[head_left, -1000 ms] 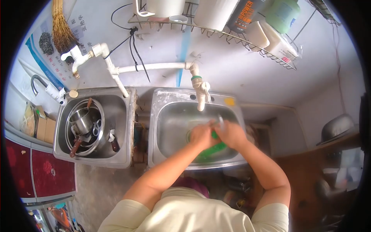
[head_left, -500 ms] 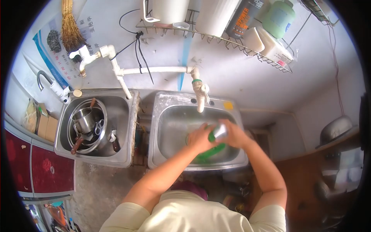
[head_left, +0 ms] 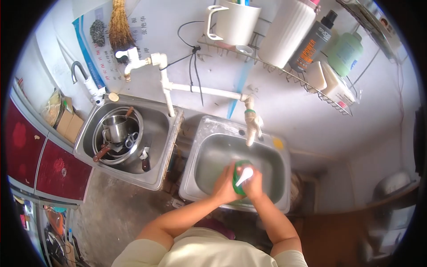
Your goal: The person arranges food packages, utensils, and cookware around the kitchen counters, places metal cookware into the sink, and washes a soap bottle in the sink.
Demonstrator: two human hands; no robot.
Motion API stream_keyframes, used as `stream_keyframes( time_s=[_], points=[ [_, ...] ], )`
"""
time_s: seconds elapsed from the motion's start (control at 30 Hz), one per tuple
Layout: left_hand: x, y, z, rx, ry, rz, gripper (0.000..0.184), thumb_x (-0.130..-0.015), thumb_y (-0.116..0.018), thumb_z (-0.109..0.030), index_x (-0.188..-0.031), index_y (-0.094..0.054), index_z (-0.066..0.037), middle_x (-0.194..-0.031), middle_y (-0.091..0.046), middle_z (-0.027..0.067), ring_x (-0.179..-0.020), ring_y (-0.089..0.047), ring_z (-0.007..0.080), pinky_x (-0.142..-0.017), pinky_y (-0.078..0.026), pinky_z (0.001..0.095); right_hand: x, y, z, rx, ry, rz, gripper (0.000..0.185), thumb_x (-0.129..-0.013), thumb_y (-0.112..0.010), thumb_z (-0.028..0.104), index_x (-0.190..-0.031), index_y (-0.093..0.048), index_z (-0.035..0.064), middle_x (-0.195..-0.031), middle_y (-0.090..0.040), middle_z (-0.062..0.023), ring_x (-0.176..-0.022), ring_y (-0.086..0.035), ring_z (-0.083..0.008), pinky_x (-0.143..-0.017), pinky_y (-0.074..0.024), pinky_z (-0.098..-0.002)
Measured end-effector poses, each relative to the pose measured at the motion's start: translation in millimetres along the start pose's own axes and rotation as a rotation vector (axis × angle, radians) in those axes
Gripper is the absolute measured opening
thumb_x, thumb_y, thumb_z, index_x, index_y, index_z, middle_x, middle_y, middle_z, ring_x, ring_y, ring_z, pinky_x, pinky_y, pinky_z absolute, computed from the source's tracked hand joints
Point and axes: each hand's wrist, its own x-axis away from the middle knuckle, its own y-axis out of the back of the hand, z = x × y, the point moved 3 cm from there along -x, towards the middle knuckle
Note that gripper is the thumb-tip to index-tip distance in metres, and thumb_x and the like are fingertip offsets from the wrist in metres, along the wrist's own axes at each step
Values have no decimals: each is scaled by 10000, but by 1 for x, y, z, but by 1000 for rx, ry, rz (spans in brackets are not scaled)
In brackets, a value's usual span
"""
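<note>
A green bottle (head_left: 240,189) with a white, spout-like top (head_left: 244,176) is held over the right-hand steel sink (head_left: 209,153). My left hand (head_left: 224,185) is wrapped against the bottle's left side. My right hand (head_left: 254,183) closes around the upper right of the bottle, beside the white top. Both hands hide much of the bottle, and slight blur softens its outline. Above the far side of the basin, a pale tap (head_left: 252,127) points down, apart from both hands.
The left sink (head_left: 153,175) holds a steel basin (head_left: 138,119) with a metal mug (head_left: 114,129) and scissors (head_left: 131,140); a dark-handled tool (head_left: 145,163) lies beside it. A wire shelf (head_left: 289,76) above carries a white pitcher (head_left: 235,24) and bottles. A steel bowl (head_left: 391,187) sits far right.
My view has swung, shifting the sinks right and down in the picture. Both hands and the bottle have moved nearer my body, and the white top shows more plainly between the hands.
</note>
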Motion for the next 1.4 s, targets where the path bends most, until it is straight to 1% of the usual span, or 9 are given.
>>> stream_keyframes(
  time_s=[0.07,0.17,0.33,0.6,0.63,0.87,0.97,1.27,1.4],
  points=[
    [7,23,-12,-18,15,-72,1117,-480,-829,-307,-1340,-192,10,-1207,-386,256,-1049,-481,421,-808,-461,461,-9,-1,33,-40,69,28,125,-800,-637,130,-750,-594,24,-736,-604,-145,-667,-589,-341,-588,-476,-369],
    [13,52,-23,-78,29,-176,1153,-467,-829,-310,-1365,-174,-4,-1196,-378,289,-1038,-477,439,-793,-469,461,-29,-4,63,-196,20,61,171,-803,-638,133,-707,-560,15,-705,-588,-144,-645,-582,-329,-565,-466,-357],
    [-22,116,-42,-194,-164,-322,1160,-459,-828,-330,-1375,-184,-28,-1241,-364,276,-1064,-465,436,-810,-470,450,-88,-14,113,-296,198,-9,238,-826,-615,154,-677,-523,-7,-575,-522,-158,-510,-519,-322,-492,-416,-366],
    [-109,167,-12,-310,-51,-218,1158,-478,-811,-324,-1372,-136,-30,-1235,-398,204,-1075,-488,370,-822,-472,424,-185,-59,108,-345,154,-95,300,-874,-561,198,-674,-590,-24,-593,-577,-155,-514,-534,-265,-507,-412,-348],
    [-114,169,-11,-239,22,-178,1166,-469,-806,-366,-1351,-169,54,-1277,-376,248,-1192,-382,375,-975,-364,418,-190,-60,108,-322,134,-126,331,-875,-565,223,-666,-585,-32,-587,-583,-151,-512,-543,-259,-510,-414,-350],
    [-130,165,-2,-251,86,-131,1181,-478,-801,-380,-1357,-137,46,-1300,-348,254,-1204,-379,376,-952,-393,420,-213,-73,79,-130,156,-300,402,-867,-576,292,-646,-546,-42,-539,-535,-184,-490,-521,-318,-487,-394,-380],
    [-132,152,6,-290,26,-187,1200,-482,-805,-402,-1361,-121,44,-1326,-316,252,-1198,-392,370,-938,-405,421,-211,-65,75,-155,-5,-254,290,-879,-550,218,-693,-565,-5,-548,-526,-102,-519,-472,-197,-509,-374,-330],
    [-117,131,2,-311,188,-193,1273,-475,-816,-441,-1367,-58,58,-1373,-244,245,-1198,-399,369,-907,-427,420,-180,-54,70,125,201,-497,220,-807,-617,195,-868,-532,1,-811,-589,-175,-757,-573,-317,-662,-428,-397],
    [-113,118,24,-307,223,-175,1264,-469,-819,-426,-1359,-70,68,-1350,-284,239,-1175,-423,358,-904,-428,406,-181,-54,69,-11,64,-341,211,-788,-628,168,-867,-524,4,-790,-581,-186,-745,-564,-351,-655,-433,-402]
  ],
)
